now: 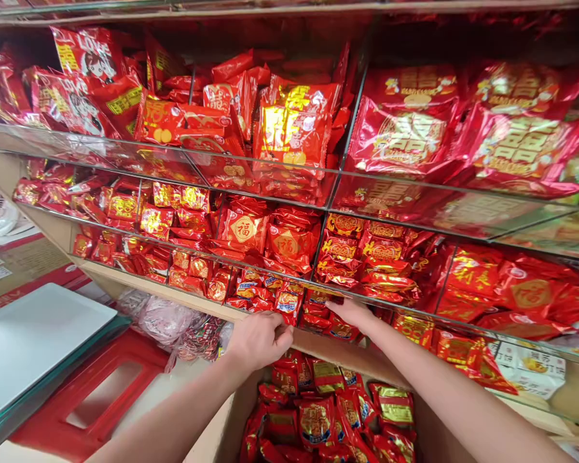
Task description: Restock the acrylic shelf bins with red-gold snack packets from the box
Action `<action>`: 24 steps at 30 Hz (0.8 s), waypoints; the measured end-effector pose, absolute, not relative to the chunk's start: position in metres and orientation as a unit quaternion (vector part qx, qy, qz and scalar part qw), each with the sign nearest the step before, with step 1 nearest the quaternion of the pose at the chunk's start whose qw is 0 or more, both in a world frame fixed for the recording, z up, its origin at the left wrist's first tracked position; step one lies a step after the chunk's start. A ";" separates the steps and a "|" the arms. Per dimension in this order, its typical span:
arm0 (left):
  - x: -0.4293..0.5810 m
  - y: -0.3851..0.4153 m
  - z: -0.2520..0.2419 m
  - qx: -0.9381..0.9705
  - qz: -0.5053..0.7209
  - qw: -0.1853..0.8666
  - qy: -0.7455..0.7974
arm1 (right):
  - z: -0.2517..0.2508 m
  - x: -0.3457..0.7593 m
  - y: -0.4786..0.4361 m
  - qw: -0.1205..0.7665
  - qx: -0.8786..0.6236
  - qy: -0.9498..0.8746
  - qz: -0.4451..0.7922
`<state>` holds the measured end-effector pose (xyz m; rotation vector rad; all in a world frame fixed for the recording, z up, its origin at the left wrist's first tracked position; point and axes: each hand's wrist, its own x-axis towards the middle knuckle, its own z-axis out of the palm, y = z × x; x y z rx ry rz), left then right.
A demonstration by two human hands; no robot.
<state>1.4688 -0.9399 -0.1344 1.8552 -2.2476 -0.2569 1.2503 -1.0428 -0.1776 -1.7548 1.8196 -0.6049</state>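
Note:
My left hand (259,339) is closed in a pinch on a small red snack packet (288,307) at the front of the lowest glass shelf bin (270,286). My right hand (351,313) reaches into the neighbouring bin, palm down, fingers buried among red and gold packets (328,321); I cannot see whether it grips any. Below both forearms stands an open cardboard box (222,432) filled with several similar red and gold packets (332,411).
Tiered glass shelves (338,186) hold red festive snack bags in divided compartments, larger bags higher up. At the left are a white scale tray (33,337), a red plastic stool (101,392) and plastic bags of sweets (174,325) on the floor.

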 end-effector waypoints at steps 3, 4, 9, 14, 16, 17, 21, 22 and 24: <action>1.468 -0.941 -0.134 0.629 -0.083 0.106 -0.765 | -0.154 1.228 -0.999 0.255 -0.678 0.661 -0.197; 1.468 -0.941 -0.134 0.630 -0.083 0.104 -0.765 | -0.147 1.222 -0.978 0.241 -0.700 0.643 -0.199; 1.464 -0.943 -0.134 0.624 -0.065 0.097 -0.772 | -0.157 1.216 -0.865 0.084 -0.863 0.437 -0.240; 1.461 -0.941 -0.130 0.622 -0.051 0.088 -0.776 | -0.238 1.252 -0.822 0.105 -0.867 0.447 -0.194; 1.460 -0.939 -0.129 0.624 -0.046 0.081 -0.776 | -0.264 1.265 -0.826 0.139 -0.838 0.502 -0.163; 1.460 -0.938 -0.129 0.625 -0.043 0.078 -0.775 | -0.272 1.270 -0.829 0.148 -0.824 0.525 -0.149; 1.459 -0.934 -0.131 0.634 -0.034 0.078 -0.769 | -0.278 1.277 -0.840 0.162 -0.783 0.584 -0.140; 1.459 -0.934 -0.132 0.634 -0.032 0.081 -0.768 | -0.276 1.277 -0.841 0.175 -0.763 0.602 -0.157; 1.459 -0.934 -0.133 0.629 -0.029 0.086 -0.772 | -0.272 1.275 -0.843 0.219 -0.706 0.639 -0.213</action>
